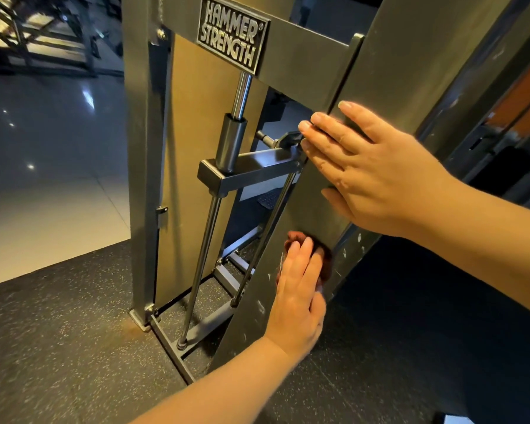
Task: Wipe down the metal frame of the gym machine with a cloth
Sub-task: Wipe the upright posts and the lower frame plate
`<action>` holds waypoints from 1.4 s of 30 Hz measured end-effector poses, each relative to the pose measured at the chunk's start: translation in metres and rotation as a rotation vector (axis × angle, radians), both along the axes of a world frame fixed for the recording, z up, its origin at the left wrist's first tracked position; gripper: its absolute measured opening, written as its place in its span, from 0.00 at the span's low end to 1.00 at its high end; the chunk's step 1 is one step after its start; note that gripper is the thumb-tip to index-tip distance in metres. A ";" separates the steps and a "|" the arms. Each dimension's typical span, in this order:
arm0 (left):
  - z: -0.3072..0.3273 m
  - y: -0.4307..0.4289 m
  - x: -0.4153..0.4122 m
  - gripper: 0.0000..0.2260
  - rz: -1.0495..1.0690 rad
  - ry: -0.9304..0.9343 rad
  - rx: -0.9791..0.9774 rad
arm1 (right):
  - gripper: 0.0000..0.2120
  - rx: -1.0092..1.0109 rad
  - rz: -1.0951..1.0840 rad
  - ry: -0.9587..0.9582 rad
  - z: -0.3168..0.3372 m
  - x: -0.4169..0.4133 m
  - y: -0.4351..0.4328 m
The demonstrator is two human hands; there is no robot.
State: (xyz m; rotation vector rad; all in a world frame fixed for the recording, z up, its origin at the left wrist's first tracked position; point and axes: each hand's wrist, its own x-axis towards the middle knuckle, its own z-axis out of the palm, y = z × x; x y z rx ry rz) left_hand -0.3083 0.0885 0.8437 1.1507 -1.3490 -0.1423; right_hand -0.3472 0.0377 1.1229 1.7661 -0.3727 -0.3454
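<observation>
Left hand (300, 289) pressing reddish cloth (292, 237) on slanted metal frame (251, 327), right hand (374, 169) flat above it

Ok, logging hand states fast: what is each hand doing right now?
Left hand: open, straight fingers pressing the cloth against the frame.
Right hand: open, flat on the frame, holding nothing.

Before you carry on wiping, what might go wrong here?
The right hand has fingertips at the edge of the frame, beside the bracket on the guide rods; they might get pinched if it slides. The cloth is bunched under the left hand and may slip or snag on the chipped marks.
</observation>
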 end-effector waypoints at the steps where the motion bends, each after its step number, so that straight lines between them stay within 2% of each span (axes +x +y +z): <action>1: -0.013 0.005 -0.001 0.32 -0.012 0.004 0.061 | 0.34 -0.004 -0.005 0.004 -0.001 0.000 0.000; 4: -0.018 0.009 -0.004 0.32 -0.029 0.120 0.178 | 0.34 0.007 -0.011 0.002 -0.003 0.001 0.000; 8: 0.041 -0.004 -0.008 0.26 0.010 0.329 0.048 | 0.35 0.015 -0.009 0.017 -0.004 0.000 0.000; 11: 0.068 -0.015 -0.004 0.26 0.024 0.335 -0.048 | 0.35 0.029 -0.011 0.008 -0.006 0.000 -0.001; 13: 0.054 -0.019 -0.002 0.26 0.051 0.261 -0.105 | 0.34 0.024 -0.016 0.011 -0.009 0.000 0.000; 15: 0.024 -0.015 -0.002 0.27 0.078 0.273 -0.034 | 0.32 0.005 -0.017 0.023 -0.012 0.000 0.000; 18: -0.014 -0.007 -0.005 0.27 0.107 0.556 0.224 | 0.34 0.002 -0.036 0.020 -0.016 0.002 0.000; 21: 0.000 -0.011 -0.008 0.23 0.175 0.957 0.374 | 0.35 0.003 -0.046 0.014 -0.019 0.004 0.000; 22: 0.014 -0.014 -0.008 0.23 0.189 1.030 0.405 | 0.35 0.001 -0.046 0.018 -0.020 0.004 0.000; 24: 0.038 -0.016 -0.012 0.24 0.174 0.970 0.369 | 0.34 0.002 -0.034 0.028 -0.022 0.004 0.000; 26: 0.050 -0.013 -0.017 0.25 0.169 0.768 0.241 | 0.34 0.021 -0.027 0.032 -0.022 0.004 0.000; 29: 0.029 -0.007 -0.019 0.26 0.153 0.550 0.161 | 0.33 0.031 -0.014 0.025 -0.023 0.004 0.001; 31: 0.007 -0.003 -0.019 0.26 0.159 0.566 0.211 | 0.33 0.019 -0.001 0.028 -0.025 0.004 0.001; 32: 0.000 -0.002 -0.018 0.25 0.174 0.637 0.259 | 0.33 0.014 0.004 0.031 -0.027 0.004 0.000; 35: 0.008 -0.009 -0.010 0.23 0.232 0.988 0.425 | 0.33 0.019 0.000 0.038 -0.028 0.006 0.000; 36: 0.019 -0.012 -0.008 0.23 0.230 1.049 0.446 | 0.34 0.025 -0.005 0.041 -0.028 0.006 0.000; 38: 0.041 -0.013 -0.014 0.23 0.202 1.031 0.376 | 0.34 0.036 -0.016 0.053 -0.028 0.006 0.001; 42: 0.050 0.002 -0.030 0.25 0.127 0.738 0.145 | 0.34 0.045 -0.019 0.080 -0.028 0.006 0.000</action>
